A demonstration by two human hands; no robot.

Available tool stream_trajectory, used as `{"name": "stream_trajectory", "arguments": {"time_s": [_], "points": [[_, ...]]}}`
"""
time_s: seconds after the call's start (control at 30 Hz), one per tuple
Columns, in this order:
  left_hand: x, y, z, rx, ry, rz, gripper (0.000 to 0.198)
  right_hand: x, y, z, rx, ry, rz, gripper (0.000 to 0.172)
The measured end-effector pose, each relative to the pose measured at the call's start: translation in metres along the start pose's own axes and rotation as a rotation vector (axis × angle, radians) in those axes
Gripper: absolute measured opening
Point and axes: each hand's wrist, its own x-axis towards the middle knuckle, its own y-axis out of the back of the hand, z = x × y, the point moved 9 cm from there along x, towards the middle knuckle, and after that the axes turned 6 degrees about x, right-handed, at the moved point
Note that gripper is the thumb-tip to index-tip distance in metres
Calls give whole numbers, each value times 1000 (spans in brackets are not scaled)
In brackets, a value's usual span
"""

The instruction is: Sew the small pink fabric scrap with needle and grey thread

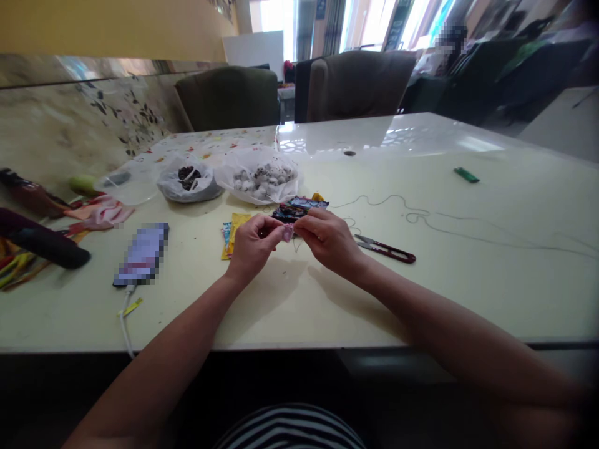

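Just above the table, my left hand [255, 243] pinches a small pinkish-purple piece [287, 234], perhaps cloth; its exact kind is too small to make out. My right hand [327, 240] has its fingertips closed at the right side of the same piece. Behind my hands lie dark shiny packets [304, 203], and a yellow packet [239, 221] is partly covered by my left hand. To the right of my right hand rest thread snips [386, 249] with dark red handles. A long thin thread [423, 218] runs loosely across the table's right side.
Two plastic bags stand farther back, one with several whitish lumps [266, 178], one with dark pieces [188, 177]. A phone [143, 252] on a white cable [124, 321] lies left, near a dark bottle [44, 240]. A green lighter [466, 174] is far right.
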Motion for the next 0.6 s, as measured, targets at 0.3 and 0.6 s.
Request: {"name": "stream_trajectory", "arguments": {"time_s": [0.3, 0.6], "points": [[-2, -2, 0, 46, -33, -21, 23, 0, -2, -2, -27, 4, -13, 25], [-3, -2, 5, 167, -146, -22, 23, -2, -6, -6, -67, 21, -38, 25]]}}
